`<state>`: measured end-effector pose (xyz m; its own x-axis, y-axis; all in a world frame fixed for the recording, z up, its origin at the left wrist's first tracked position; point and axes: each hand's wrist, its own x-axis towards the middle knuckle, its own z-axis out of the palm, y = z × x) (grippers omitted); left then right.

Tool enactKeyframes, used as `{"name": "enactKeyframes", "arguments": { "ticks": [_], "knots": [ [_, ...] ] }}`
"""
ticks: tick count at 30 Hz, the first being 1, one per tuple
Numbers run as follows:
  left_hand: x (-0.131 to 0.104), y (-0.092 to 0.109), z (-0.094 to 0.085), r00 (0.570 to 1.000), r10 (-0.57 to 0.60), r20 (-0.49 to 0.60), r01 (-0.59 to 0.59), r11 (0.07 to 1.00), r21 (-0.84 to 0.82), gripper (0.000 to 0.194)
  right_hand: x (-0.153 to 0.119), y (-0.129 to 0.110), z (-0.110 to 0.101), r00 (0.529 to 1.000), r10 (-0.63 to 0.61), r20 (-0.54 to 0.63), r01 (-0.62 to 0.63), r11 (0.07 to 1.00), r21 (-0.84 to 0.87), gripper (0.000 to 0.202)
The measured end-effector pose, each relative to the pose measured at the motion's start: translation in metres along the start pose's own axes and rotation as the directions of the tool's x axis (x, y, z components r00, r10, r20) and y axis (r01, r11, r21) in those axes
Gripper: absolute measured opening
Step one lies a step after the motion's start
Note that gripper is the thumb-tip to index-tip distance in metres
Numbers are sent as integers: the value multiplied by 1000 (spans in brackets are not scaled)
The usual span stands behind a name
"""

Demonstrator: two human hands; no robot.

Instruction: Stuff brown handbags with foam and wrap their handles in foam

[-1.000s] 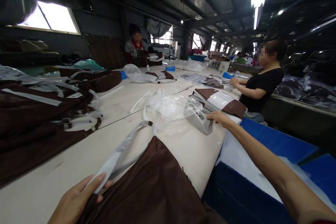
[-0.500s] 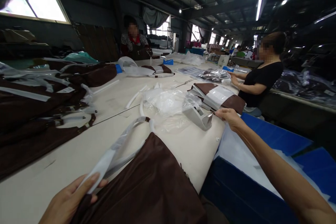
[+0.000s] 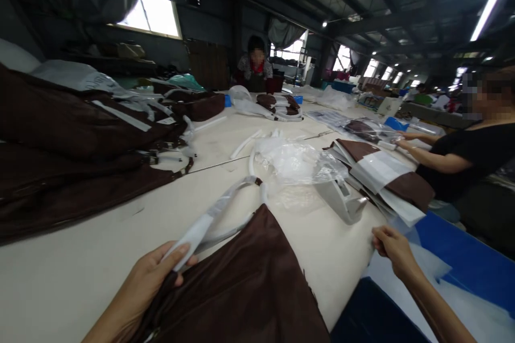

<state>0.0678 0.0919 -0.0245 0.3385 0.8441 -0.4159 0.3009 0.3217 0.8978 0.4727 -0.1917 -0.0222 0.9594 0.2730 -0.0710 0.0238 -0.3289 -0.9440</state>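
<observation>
A dark brown bag (image 3: 245, 284) lies at the near edge of the table, its strap (image 3: 201, 225) wrapped in white material. My left hand (image 3: 161, 268) grips the wrapped strap at the bag's left side. Over the table's right edge is my right hand (image 3: 392, 244), its fingers pinched together; whatever they hold, if anything, is too small to make out. Just beyond it stands a grey tape dispenser (image 3: 341, 203), with crumpled clear plastic (image 3: 289, 161) beside it.
Brown bags (image 3: 80, 144) are heaped at the left. A wrapped brown stack (image 3: 382, 171) lies at the right, above a blue box (image 3: 466, 246) with white sheets. One person (image 3: 475, 144) works at the right; another (image 3: 255, 67) is across the table (image 3: 173, 225).
The view has turned left. My right hand has drawn back from the tape dispenser toward the table's edge. My left hand still grips the strap.
</observation>
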Motion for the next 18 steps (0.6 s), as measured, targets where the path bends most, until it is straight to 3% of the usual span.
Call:
{"name": "enactKeyframes", "arguments": {
  "ticks": [3,5,7,9,12,14,16,18],
  "knots": [
    [-3,4,0,995,62,79,-62,998,-3,60,-23,-11,16,984,-6,177,-13,994,104,40],
    [-7,5,1,990,122,73,-121,992,-22,55,-43,-34,42,925,-43,377,-35,980,198,40],
    [-11,4,2,984,165,72,-161,985,-56,51,-68,-66,77,811,-121,572,-57,957,283,36],
    [-13,1,4,977,197,80,-190,977,-94,47,-96,-99,116,659,-212,722,-91,930,356,31],
    [-14,-3,5,973,210,96,-196,971,-140,45,-138,-134,171,415,-329,848,-183,883,433,23],
    [-14,-5,6,971,219,96,-202,966,-162,44,-161,-140,203,281,-368,886,-251,863,438,21],
    [-14,-6,6,963,250,104,-228,955,-189,42,-176,-131,230,205,-329,922,-288,880,378,24],
    [-14,-7,6,953,283,112,-255,943,-215,40,-183,-112,250,204,-224,953,-285,918,277,30]
  ]
}}
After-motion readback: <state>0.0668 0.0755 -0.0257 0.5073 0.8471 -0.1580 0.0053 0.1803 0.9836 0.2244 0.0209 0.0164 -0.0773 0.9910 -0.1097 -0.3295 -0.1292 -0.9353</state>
